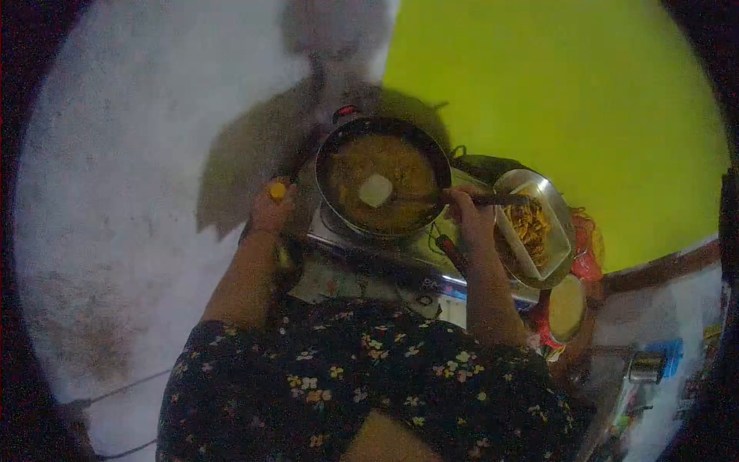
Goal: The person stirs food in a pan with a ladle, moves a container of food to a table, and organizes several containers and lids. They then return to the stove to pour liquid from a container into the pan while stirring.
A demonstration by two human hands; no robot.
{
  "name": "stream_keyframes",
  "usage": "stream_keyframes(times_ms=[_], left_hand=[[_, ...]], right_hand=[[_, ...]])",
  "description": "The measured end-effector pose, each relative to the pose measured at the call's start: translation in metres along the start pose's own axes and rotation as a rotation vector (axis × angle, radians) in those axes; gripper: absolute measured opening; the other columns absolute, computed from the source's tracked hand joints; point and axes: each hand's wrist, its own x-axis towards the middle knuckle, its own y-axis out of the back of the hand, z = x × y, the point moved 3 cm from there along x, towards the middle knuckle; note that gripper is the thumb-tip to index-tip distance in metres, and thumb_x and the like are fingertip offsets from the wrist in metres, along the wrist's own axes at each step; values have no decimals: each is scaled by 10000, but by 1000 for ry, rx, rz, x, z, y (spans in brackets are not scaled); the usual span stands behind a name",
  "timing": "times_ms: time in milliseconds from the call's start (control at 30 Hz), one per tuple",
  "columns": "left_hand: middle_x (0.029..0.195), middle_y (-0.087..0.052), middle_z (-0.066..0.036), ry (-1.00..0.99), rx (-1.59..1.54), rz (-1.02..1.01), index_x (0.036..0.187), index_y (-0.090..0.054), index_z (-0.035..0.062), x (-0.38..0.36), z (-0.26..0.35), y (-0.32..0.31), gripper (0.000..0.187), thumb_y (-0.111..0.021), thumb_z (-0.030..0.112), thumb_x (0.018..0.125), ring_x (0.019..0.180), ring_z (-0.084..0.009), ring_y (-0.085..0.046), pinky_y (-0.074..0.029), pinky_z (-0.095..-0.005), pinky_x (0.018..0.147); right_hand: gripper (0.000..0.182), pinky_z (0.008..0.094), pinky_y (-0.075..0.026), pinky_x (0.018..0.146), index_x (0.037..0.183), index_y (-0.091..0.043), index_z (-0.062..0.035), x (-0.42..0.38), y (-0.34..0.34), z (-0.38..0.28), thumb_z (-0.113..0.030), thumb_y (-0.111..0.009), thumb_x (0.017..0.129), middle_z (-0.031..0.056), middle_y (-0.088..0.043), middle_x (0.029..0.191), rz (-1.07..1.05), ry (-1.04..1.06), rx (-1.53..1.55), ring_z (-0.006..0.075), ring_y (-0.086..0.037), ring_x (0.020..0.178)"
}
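Observation:
A deep dark pan stands on the stove, with brownish-orange food in it. My right hand is closed round the dark handle of a spatula, whose pale, squarish head lies in the food. The handle's end sticks out past my hand, over a metal dish. Left of the pan, my left hand is wrapped round something with a round yellow-orange top; the rest of it is hidden in the grip.
Brown strips of food lie in the dish on the right. A red-handled part juts out below the pan's right side. A round, pale-topped container and red packaging are farther right. Behind the stove rises a white and lime-green wall.

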Motion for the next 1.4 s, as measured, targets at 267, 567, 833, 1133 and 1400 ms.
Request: stream_keyframes(times_ms=[267, 567, 833, 1133, 1400], left_hand=[[970, -674, -122, -79, 195, 76, 1080, -643, 87, 5, -21, -1, 400, -694, 358, 790, 896, -259, -653, -507, -374, 796], [950, -668, -144, -66, 148, -2, 1088, -643, 108, 8, -22, 0, 421, -703, 388, 778, 888, -294, -649, -506, -382, 769], [1008, -655, -154, -72, 161, 15, 1054, -642, 67, 0, 13, 2, 380, -710, 322, 781, 940, -275, -634, -493, -371, 813], [998, -666, -130, -118, 125, 7, 1060, -642, 57, 0, 12, 0, 344, -698, 274, 799, 934, -260, -637, -494, -358, 811], [1007, -661, -143, -81, 130, 18, 1065, -636, 56, 2, 3, -2, 362, -699, 291, 797, 940, -293, -635, -488, -380, 835]], right_hand=[[158, 232, -376, 416, 801, -680, -63, 3, -2, 32, -204, -623, 842, 6, -600, 663, 56, -33, 64, 96, -536, 489], [173, 238, -394, 440, 799, -685, -59, 12, -1, 50, -214, -617, 835, -1, -613, 683, 41, -47, 87, 89, -534, 511], [166, 255, -407, 512, 847, -678, -15, 8, 3, 29, -156, -595, 817, 55, -612, 709, 8, -53, 157, 124, -549, 582], [164, 234, -399, 471, 854, -678, -12, 9, 1, 11, -150, -591, 835, 49, -618, 719, 54, 48, 189, 106, -534, 536], [150, 226, -416, 503, 900, -670, -13, 5, 0, 1, -131, -588, 856, 29, -613, 715, 70, 130, 121, 92, -540, 575]])
